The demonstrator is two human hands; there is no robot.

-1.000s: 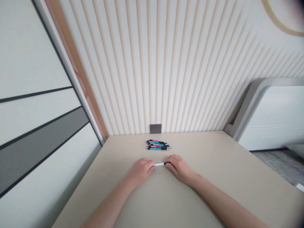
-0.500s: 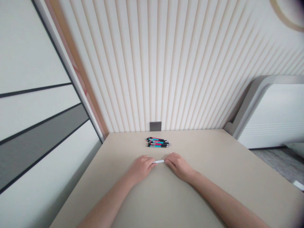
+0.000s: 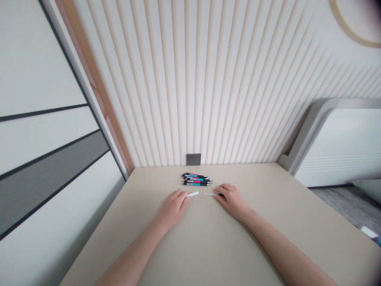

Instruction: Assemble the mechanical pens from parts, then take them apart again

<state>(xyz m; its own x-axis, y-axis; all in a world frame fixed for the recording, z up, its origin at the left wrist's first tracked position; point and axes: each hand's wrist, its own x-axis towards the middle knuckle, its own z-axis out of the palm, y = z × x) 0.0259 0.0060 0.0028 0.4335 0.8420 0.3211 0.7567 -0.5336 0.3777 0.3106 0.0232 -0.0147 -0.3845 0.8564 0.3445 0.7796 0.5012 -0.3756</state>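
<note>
My left hand (image 3: 174,204) rests on the beige table (image 3: 208,246) with its fingers pinched on a short white pen barrel (image 3: 193,194). My right hand (image 3: 231,198) lies a little to the right, fingers closed on the dark end of a thin white refill (image 3: 210,194) that points left toward the barrel. The two pieces are apart, with a small gap between them. Just behind both hands lies a small pile of several black, teal and pink pens (image 3: 196,179).
A ribbed white wall with a grey socket (image 3: 193,159) rises at the table's far edge. A white and grey cabinet (image 3: 44,151) flanks the left side. A padded white headboard (image 3: 339,147) stands to the right, beyond the table's right edge.
The pen was held whole between both hands; now it is in two pieces, barrel in the left hand and refill in the right. Both hands have moved apart and slightly farther away.
</note>
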